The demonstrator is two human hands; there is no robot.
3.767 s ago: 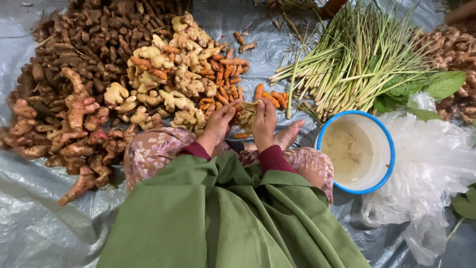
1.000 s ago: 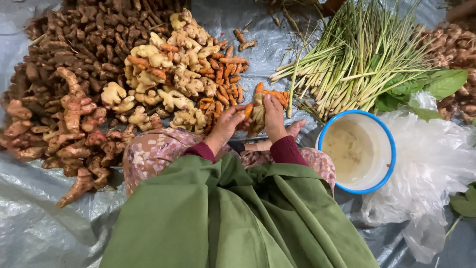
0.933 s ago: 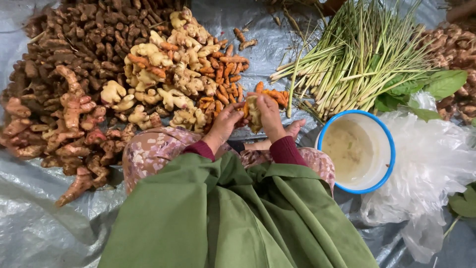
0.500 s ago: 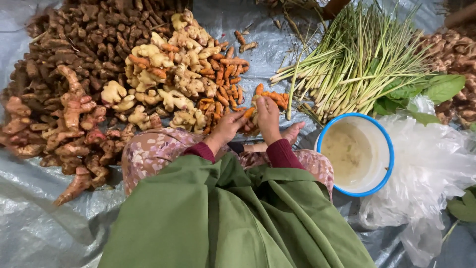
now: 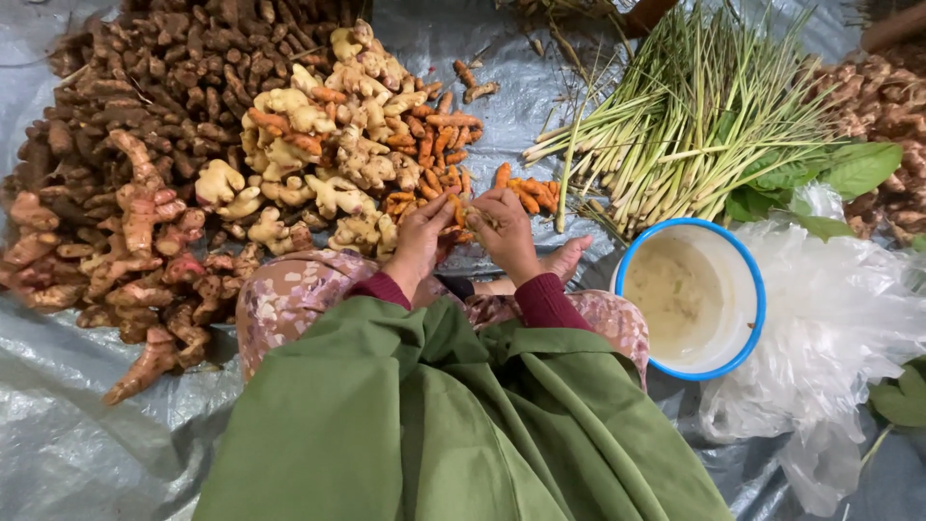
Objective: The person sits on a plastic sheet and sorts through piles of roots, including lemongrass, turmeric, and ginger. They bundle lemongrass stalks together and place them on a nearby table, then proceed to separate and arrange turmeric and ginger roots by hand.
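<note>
tarp (image 5: 68, 453): glossy crinkled plastic | bowl (image 5: 743, 333): smooth enamel | roots (image 5: 145, 116): rough, matt

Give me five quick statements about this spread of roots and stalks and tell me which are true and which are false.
1. Both hands, the left hand and the right hand, are on a small orange root. True.
2. The bowl has a red rim. False: its rim is blue, and it is white inside.
3. The green stalks lie beyond the bowl, to the person's right of the hands. True.
4. The bowl is filled with orange roots. False: it holds only a pale residue.
5. The dark brown roots are piled to the person's right. False: they are on the left, beside the pale yellow roots.
</note>
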